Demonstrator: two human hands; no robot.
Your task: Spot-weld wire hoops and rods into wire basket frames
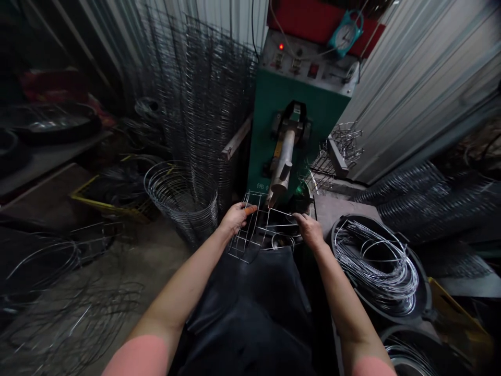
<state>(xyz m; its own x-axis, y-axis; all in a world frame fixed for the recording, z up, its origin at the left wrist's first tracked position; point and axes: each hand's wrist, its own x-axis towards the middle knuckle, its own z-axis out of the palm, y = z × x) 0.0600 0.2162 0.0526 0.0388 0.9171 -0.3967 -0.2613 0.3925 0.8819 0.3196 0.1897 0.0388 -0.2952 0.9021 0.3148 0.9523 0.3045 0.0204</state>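
My left hand (237, 216) is closed on the left side of a small wire grid frame (248, 235), thumb on top. At the frame's right end my right hand (309, 228) pinches a thin wire ring (284, 214). The frame sits just under the metal electrode arm (282, 167) of a green spot-welding machine (297, 99), right in front of me. A dark apron covers my lap below the frame.
A black tub (425, 292) of loose wire rings stands at my right, another tub below it. A round wire basket (182, 196) and tall stacks of wire mesh (203, 89) stand at left. Finished wire pieces (336, 151) lie beside the machine. Loose wires litter the floor at left.
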